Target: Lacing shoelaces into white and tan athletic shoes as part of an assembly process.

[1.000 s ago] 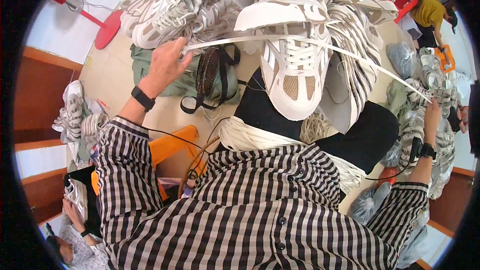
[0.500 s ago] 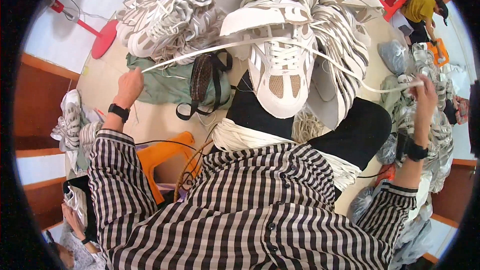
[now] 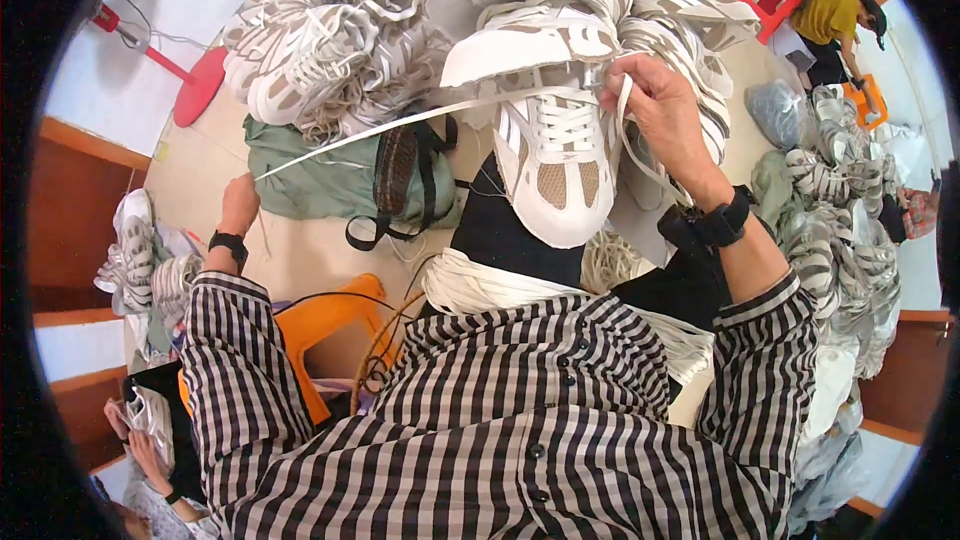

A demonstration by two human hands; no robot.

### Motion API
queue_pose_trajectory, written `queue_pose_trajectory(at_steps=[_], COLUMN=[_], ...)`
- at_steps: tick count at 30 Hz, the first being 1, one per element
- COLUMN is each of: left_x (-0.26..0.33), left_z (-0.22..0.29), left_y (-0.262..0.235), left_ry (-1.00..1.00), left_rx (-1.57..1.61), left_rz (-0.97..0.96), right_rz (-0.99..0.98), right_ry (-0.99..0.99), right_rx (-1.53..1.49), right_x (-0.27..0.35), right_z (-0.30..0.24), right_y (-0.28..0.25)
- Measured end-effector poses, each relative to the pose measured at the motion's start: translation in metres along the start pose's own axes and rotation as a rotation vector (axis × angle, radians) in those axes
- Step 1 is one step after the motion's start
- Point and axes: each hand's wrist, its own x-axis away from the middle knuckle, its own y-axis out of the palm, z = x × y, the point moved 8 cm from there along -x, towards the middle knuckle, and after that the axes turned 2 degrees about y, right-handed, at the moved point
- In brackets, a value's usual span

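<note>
White lace (image 3: 440, 110) stretched, left grip (image 3: 240, 206) to shoe (image 3: 563, 165).

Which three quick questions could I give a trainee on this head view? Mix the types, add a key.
1. True or false: the left hand is touching the front sneaker.
2. Multiple choice: in the picture, what does the stretched white lace cross on its way to the left hand?
A) the red stool
B) the green fabric
C) the orange stool
3. Fill the blank: the ____ hand is at the front sneaker's opening.

Key:
1. False; it is well off to the left, gripping the white lace.
2. B
3. right (the right hand)
</note>
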Motion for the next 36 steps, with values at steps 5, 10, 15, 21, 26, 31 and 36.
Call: queue_pose_trajectory(at_steps=[5, 10, 15, 21, 26, 31, 36], left_x=[0.001, -0.003, -0.012, 0.018, 0.015, -0.031, -0.065], left_z=[-0.002, 0.023, 0.126, 0.295, 0.368, 0.394, 0.379], left_y=[0.006, -0.010, -0.072, -0.169, -0.210, -0.194, -0.159], left_ry=[0.062, 0.084, 0.240, 0.740, 0.780, 0.461, 0.265], left_rx=[-0.005, 0.024, 0.334, 0.682, 0.992, 1.148, 1.299], left_rz=[0.068, 0.075, 0.127, 0.273, 0.453, 0.530, 0.435], right_rz=[-0.034, -0.041, 0.000, -0.015, -0.040, -0.056, -0.076], right_ry=[-0.193, -0.205, -0.174, -0.299, -0.517, -0.493, -0.527], right_rx=[0.207, 0.404, 0.355, 0.500, 0.748, 0.728, 0.745], right_x=[0.002, 0.002, -0.003, -0.002, 0.005, 0.003, -0.002], right_z=[-0.009, -0.011, -0.003, -0.018, -0.040, -0.047, -0.047], right_y=[0.000, -0.003, -0.001, 0.005, 0.019, 0.021, 0.025])
